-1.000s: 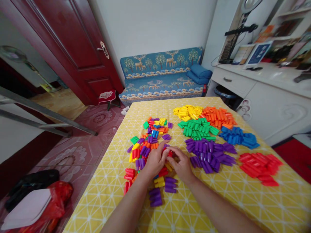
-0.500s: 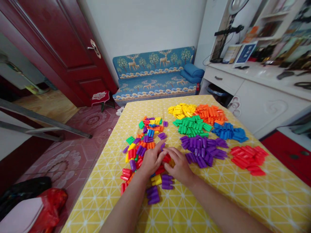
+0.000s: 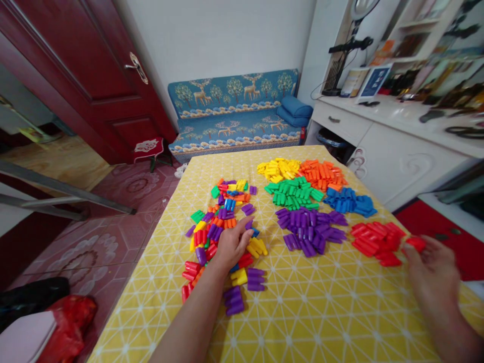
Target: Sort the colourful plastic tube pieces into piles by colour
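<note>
At the right edge of the table, my right hand (image 3: pixel 434 264) grips a red plastic block (image 3: pixel 416 244) just beside the red pile (image 3: pixel 374 239). My left hand (image 3: pixel 231 247) rests over the mixed-colour heap (image 3: pixel 215 233), its index finger stretched out and thumb apart. A purple block (image 3: pixel 249 225) lies between that finger and thumb; whether they touch it is hard to see. Close to its fingertips are a yellow block (image 3: pixel 257 247) and a small blue one. Nearer me lie more purple blocks (image 3: pixel 234 301).
Sorted piles stand right of the heap: yellow (image 3: pixel 279 170), orange (image 3: pixel 323 174), green (image 3: pixel 293 192), blue (image 3: pixel 350 200) and purple (image 3: pixel 310 229). A patterned yellow cloth (image 3: pixel 295 307) covers the table. Behind it is a blue sofa (image 3: pixel 234 128); a white cabinet (image 3: pixel 408 146) stands at right.
My right hand has moved from the mixed heap far right to the red pile, carrying a red block. My left hand has stayed over the heap. The view has shifted slightly.
</note>
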### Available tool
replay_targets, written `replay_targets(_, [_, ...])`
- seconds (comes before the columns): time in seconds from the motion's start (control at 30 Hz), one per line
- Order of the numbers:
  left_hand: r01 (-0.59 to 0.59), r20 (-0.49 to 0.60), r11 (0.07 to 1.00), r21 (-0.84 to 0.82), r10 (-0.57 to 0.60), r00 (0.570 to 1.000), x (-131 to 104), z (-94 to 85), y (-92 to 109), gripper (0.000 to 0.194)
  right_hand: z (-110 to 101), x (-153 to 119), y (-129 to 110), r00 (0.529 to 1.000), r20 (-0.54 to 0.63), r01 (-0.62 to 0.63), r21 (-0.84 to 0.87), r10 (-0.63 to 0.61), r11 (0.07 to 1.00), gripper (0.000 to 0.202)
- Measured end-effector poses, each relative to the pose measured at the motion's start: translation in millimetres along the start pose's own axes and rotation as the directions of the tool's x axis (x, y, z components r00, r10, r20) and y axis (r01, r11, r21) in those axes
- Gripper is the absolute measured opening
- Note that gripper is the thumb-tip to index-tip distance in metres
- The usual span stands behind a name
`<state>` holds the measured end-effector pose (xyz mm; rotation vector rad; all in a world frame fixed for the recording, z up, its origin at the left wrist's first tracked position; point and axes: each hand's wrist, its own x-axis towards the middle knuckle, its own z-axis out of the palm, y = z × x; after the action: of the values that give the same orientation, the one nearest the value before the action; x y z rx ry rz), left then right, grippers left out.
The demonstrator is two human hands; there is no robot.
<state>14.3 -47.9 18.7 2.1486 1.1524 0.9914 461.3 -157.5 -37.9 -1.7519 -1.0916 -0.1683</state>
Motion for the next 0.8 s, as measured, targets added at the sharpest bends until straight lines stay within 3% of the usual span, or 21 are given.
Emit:
replay_targets(0.1, [0.012, 0.018, 1.000, 0.000, -0.012, 1.000, 1, 0.0, 0, 0.040, 2, -7, 18, 0.983, 0.150, -0.077, -0.173, 0.103, 0.982, 0.052])
replay_targets(0.2, [0.022, 0.020, 1.000, 0.018, -0.022, 1.000, 1, -0.1, 1, 0.039, 6, -9, 8, 0.979, 0.186, -0.038, -0.241, 0.085, 0.970, 0.070])
replay_targets(0.27, [0.021, 0.017, 1.000, 0.020, -0.021, 1.000, 1, -0.4, 1, 0.038, 7, -9, -13, 0.992, 0.128, 0.024, -0.252, 0.009, 0.967, 0.072])
replay_targets(0.37, [0.017, 0.013, 1.000, 0.013, -0.017, 1.000, 1, -0.9, 1, 0.037, 11, -13, -65, 0.979, 0.046, 0.201, -0.151, -0.197, 0.968, 0.063])
replay_targets(0.43, [0.010, 0.008, 1.000, 0.004, -0.010, 1.000, 1, -0.9, 1, 0.036, 21, -22, -110, 0.959, 0.112, 0.260, 0.023, -0.261, 0.965, 0.055])
replay_targets(0.5, [-0.009, 0.001, 1.000, -0.018, 0.009, 1.000, 0, -0.1, 2, 0.034, 38, -39, -155, 0.905, 0.278, 0.251, 0.268, -0.324, 0.930, 0.050])
replay_targets(0.57, [-0.028, -0.021, 0.997, -0.067, 0.027, 0.999, 1, 1.3, 3, 0.030, 64, -59, -193, 0.792, 0.442, 0.221, 0.436, -0.421, 0.872, 0.050])
replay_targets(0.63, [0.010, -0.057, 0.981, -0.193, -0.021, 0.998, 2, 2.2, 5, 0.029, 96, -80, -222, 0.704, 0.516, 0.188, 0.528, -0.489, 0.828, 0.050])
replay_targets(0.7, [0.084, -0.118, 0.898, -0.433, -0.149, 0.982, 4, 0.7, 6, 0.031, 129, -96, -238, 0.702, 0.530, 0.131, 0.560, -0.476, 0.818, 0.048])
replay_targets(0.8, [0.065, -0.217, 0.653, -0.754, -0.342, 0.914, 9, -8.4, 9, 0.036, 167, -109, -247, 0.773, 0.511, 0.028, 0.564, -0.376, 0.825, 0.041])
